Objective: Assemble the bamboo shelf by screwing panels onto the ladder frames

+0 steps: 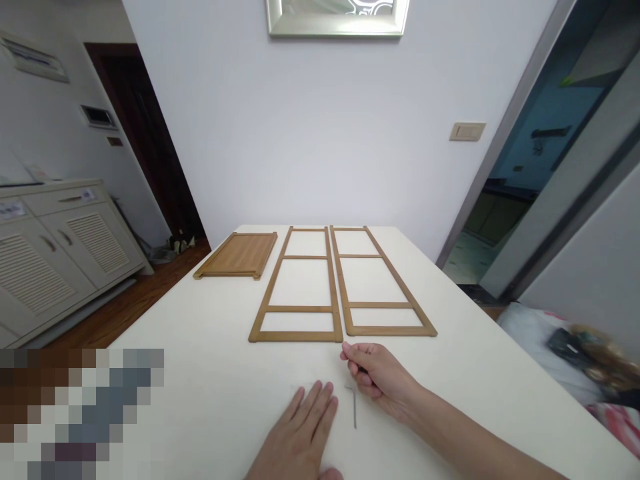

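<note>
My left hand point(305, 430) lies flat on the white table point(200, 400), fingers stretched out and slightly apart. To its right, my right hand point(377, 373) is closed in a pinch above the tabletop, and a small dark bit shows among its curled fingers, too small to name. A thin metal hex key point(355, 407) rests on the table between the two hands. Just beyond them lie two long wooden ladder-like frames, a left frame point(296, 337) and a right frame point(390, 331), flat and side by side. Neither hand visibly touches the frames.
A stack of slatted wooden panels point(237, 255) lies at the table's far left. Behind the table stands a white wall point(320, 133) with a light switch point(467, 131). Bags and cloth point(590, 353) are heaped beyond the right edge. A white cabinet point(65, 247) stands at the left.
</note>
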Action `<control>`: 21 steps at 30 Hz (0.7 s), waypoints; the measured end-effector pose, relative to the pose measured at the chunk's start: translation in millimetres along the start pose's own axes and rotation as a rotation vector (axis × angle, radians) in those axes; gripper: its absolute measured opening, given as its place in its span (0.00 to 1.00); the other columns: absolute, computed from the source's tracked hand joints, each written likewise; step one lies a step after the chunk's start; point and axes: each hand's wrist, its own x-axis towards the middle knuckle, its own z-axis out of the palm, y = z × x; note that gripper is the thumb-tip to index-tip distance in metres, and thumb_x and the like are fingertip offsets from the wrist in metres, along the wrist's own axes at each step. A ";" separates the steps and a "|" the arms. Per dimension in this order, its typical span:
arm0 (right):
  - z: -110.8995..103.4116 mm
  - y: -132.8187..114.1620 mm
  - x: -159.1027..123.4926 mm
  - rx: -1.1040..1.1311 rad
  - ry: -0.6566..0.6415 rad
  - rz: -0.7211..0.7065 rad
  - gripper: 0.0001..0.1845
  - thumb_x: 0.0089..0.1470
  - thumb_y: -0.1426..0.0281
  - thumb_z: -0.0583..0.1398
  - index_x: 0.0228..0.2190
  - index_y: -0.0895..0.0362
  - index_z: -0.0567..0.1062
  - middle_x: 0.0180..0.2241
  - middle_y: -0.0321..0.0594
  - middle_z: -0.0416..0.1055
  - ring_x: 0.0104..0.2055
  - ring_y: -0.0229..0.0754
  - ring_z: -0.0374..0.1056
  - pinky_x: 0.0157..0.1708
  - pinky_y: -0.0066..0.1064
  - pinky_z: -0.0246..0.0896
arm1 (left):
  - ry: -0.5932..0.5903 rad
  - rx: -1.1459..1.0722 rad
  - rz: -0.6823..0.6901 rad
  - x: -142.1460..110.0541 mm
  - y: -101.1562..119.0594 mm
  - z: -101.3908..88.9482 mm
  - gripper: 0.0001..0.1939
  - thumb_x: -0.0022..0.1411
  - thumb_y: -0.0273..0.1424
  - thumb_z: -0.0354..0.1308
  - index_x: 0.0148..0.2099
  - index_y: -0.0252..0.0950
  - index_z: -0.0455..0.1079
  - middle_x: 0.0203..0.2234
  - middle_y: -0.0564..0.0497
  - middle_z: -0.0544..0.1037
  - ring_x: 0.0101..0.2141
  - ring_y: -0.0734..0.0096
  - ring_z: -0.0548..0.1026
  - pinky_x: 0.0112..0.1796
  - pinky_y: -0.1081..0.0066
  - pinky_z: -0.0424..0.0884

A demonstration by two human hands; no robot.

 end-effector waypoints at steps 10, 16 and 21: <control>17.1 10.2 -22.5 0.121 0.069 -0.048 0.20 0.43 0.58 0.69 0.27 0.60 0.70 0.17 0.28 0.60 0.15 0.24 0.44 0.12 0.19 0.33 | 0.174 -0.164 -0.092 6.2 40.5 6.1 0.39 0.65 0.47 0.45 0.68 0.27 0.41 0.60 0.37 0.63 0.61 0.54 0.59 0.53 0.58 0.67; 32.2 11.0 -31.8 0.147 0.083 -0.095 0.22 0.42 0.56 0.69 0.28 0.61 0.71 0.18 0.28 0.60 0.15 0.24 0.45 0.12 0.19 0.34 | 0.154 -0.413 -0.173 -6.9 24.0 -32.2 0.25 0.66 0.33 0.49 0.63 0.34 0.54 0.59 0.42 0.67 0.57 0.67 0.66 0.53 0.67 0.70; 41.7 10.5 -32.7 0.124 0.087 -0.130 0.22 0.43 0.55 0.68 0.29 0.60 0.70 0.18 0.27 0.60 0.15 0.24 0.45 0.12 0.20 0.33 | 0.169 -0.332 -0.211 -13.5 19.7 -30.5 0.13 0.62 0.25 0.52 0.48 0.39 0.71 0.49 0.46 0.75 0.52 0.61 0.72 0.49 0.60 0.74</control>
